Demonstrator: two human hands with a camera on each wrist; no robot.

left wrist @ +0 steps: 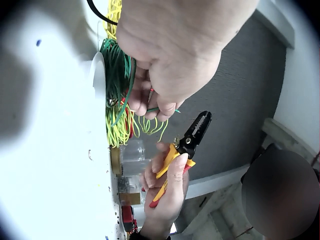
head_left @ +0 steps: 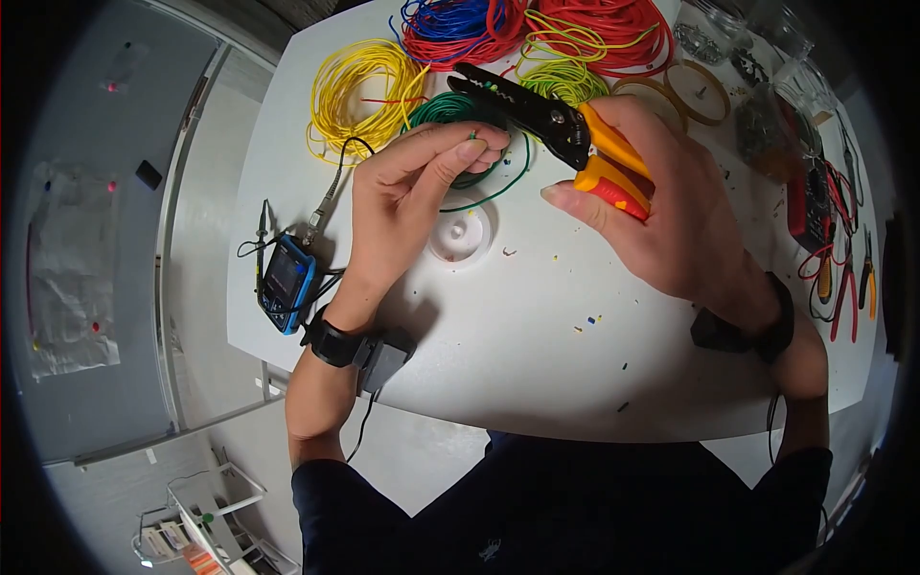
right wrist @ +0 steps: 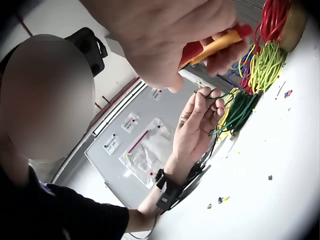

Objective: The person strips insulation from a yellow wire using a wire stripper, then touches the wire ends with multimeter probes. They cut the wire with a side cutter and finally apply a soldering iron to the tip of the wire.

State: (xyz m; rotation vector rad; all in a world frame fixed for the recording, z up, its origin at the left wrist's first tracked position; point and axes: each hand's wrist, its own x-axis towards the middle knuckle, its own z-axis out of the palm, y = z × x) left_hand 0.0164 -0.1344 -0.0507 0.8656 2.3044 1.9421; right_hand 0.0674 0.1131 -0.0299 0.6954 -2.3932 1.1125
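The left hand pinches the end of a green wire between thumb and fingers, above the green coil. In the right hand are wire strippers with orange, yellow and red handles, gripped with fingers round them. Their black jaws point up and left in the head view, beyond the left fingertips; in the left wrist view a gap separates tool and wire. A white round dish sits on the table under the left hand.
Yellow, blue, red and yellow-green coils lie at the table's far side. A blue handheld device with cables is at the left. Pliers, a red meter and plastic bags stand at the right. Small scraps dot the tabletop.
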